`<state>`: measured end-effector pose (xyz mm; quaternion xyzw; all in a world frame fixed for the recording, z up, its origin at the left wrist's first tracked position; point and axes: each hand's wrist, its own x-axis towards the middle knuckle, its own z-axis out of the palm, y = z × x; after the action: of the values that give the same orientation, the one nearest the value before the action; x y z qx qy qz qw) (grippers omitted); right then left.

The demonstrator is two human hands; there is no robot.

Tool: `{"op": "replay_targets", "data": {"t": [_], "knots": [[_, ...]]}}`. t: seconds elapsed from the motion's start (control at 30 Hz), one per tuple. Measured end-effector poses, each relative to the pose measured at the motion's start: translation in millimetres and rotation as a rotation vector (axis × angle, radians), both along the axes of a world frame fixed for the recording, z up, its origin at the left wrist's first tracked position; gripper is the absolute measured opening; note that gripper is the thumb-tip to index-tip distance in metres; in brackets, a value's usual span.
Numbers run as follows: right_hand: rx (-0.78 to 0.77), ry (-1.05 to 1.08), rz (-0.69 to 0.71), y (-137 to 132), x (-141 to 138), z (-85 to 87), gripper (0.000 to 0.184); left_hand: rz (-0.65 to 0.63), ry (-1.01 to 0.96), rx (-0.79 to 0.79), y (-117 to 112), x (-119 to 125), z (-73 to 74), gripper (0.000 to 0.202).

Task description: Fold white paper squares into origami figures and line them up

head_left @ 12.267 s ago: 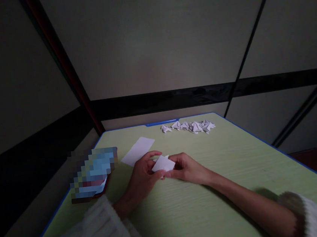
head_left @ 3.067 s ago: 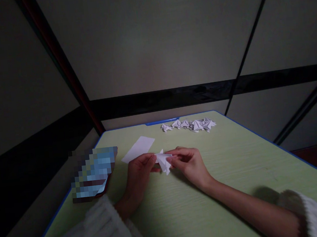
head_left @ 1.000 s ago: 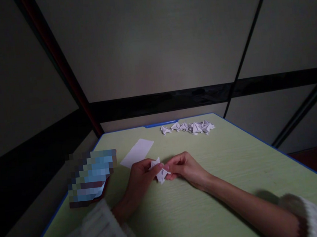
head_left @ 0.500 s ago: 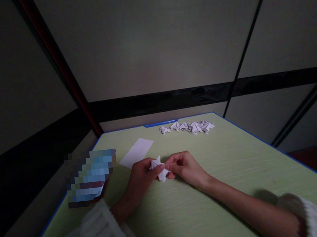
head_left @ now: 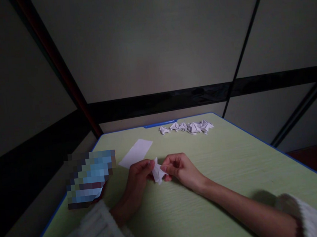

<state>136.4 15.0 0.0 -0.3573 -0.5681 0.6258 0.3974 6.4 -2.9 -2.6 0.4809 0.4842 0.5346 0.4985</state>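
A small white folded paper piece [head_left: 157, 171] is pinched between both my hands just above the green table [head_left: 201, 204]. My left hand [head_left: 138, 181] grips its left side with closed fingertips. My right hand [head_left: 181, 169] pinches its right side, fingers curled. Both wrists rest low over the table, with white knit sleeves behind them.
A flat white paper sheet [head_left: 135, 153] lies behind my left hand. A row of several finished folded paper pieces [head_left: 187, 127] sits along the far edge. A blurred-out object [head_left: 89, 178] lies at the table's left edge. Dark wall panels surround the blue-rimmed table.
The paper has gone from a flat folded rectangle to a small pointed shape. Over the last second my hands shifted slightly and turned the piece more upright.
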Motion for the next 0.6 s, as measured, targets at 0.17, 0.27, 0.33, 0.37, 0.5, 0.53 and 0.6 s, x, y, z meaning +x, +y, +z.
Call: {"op": "replay_targets", "data": {"t": [0.17,0.27,0.33,0.37,0.5,0.53,0.6], "knots": [[-0.027,-0.071,0.042,1.6,1.0,-4.1,0.014,-0.009,0.114,0.030,3.4,0.5,-3.0,0.023],[0.079,-0.157,0.075,-0.5,2.4,-6.0,0.016,-0.069,0.279,0.099,3.2,1.2,-4.4,0.026],[0.202,-0.243,0.065,-2.1,2.8,-6.8,0.018,-0.075,0.347,0.133,2.4,1.5,-4.7,0.026],[0.264,-0.288,0.048,-2.7,2.5,-7.0,0.018,-0.065,0.366,0.144,1.9,1.4,-4.6,0.026],[0.396,-0.389,-0.029,-3.0,-0.1,-5.3,0.017,0.023,0.378,0.167,1.3,0.9,-1.3,0.027],[0.406,-0.399,-0.038,-2.7,-0.6,-4.5,0.017,0.041,0.373,0.166,1.3,1.0,0.1,0.027],[0.417,-0.408,-0.038,-2.2,-1.1,-2.9,0.018,0.065,0.361,0.157,0.9,1.8,2.9,0.027]]}}
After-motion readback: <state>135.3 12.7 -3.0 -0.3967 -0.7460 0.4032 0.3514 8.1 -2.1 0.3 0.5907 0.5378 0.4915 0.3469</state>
